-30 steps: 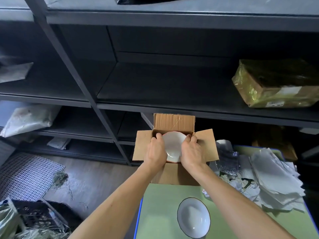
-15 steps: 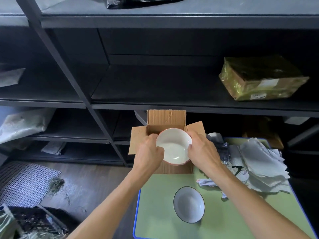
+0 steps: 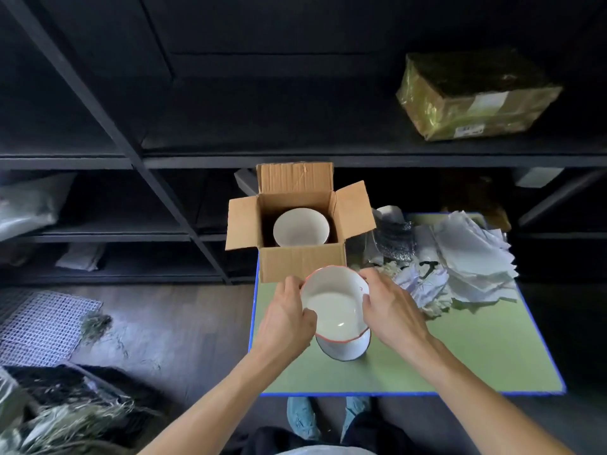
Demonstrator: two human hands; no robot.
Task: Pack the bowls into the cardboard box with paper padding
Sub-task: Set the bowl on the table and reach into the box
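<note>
A red-rimmed bowl [image 3: 331, 303] is gripped at its rim by the curled fingers of the left hand [image 3: 285, 318] and right hand [image 3: 391, 310], just above a second bowl [image 3: 343, 349] on the table [image 3: 476, 349], before the open box [image 3: 302, 262], wherein a third bowl [image 3: 300, 226] is seen, with paper [image 3: 473, 254] piled to the right.

A gold-wrapped parcel [image 3: 476, 96] sits on the dark shelving [image 3: 361, 160], and a white mesh mat [image 3: 39, 320] lies on the floor [image 3: 184, 323].

- No legible text, brand or number found.
- Wrapped parcel [image 3: 476, 93], upper right of frame: two white labels, dark print on lower one too small to read.
- Red-rimmed bowl [image 3: 335, 307], centre of frame: small red mark inside rim, not decipherable.
</note>
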